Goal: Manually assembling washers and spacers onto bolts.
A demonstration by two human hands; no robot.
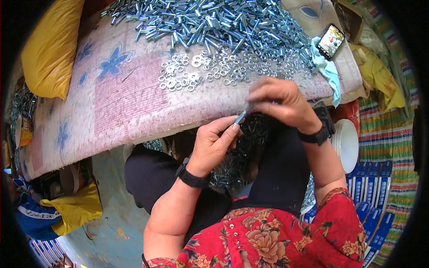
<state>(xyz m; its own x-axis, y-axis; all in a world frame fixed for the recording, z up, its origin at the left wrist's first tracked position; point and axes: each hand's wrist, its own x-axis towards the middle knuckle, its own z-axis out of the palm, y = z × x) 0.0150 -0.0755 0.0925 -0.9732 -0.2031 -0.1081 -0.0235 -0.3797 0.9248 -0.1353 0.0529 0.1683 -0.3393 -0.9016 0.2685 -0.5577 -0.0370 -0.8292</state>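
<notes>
My left hand (214,144) pinches a small metal sleeve (240,118) between thumb and forefinger, its free end pointing up and to the right. Close by that end is my right hand (283,102), its fingers bent and smeared by motion, so I cannot make out whether they hold anything. On the padded table in front of me lie loose washers and rings (181,71). Behind them spreads a large heap of shiny metal sleeves (210,22). Below my hands, between my legs, sits a dark heap of bolts (228,172), partly hidden by my left hand.
A lit phone (331,41) rests on a light blue cloth (328,73) at the table's right edge. A yellow sack (51,49) stands at the left. To my right are a white bucket (346,145) and stacked blue boxes (371,192) on a striped mat (393,147).
</notes>
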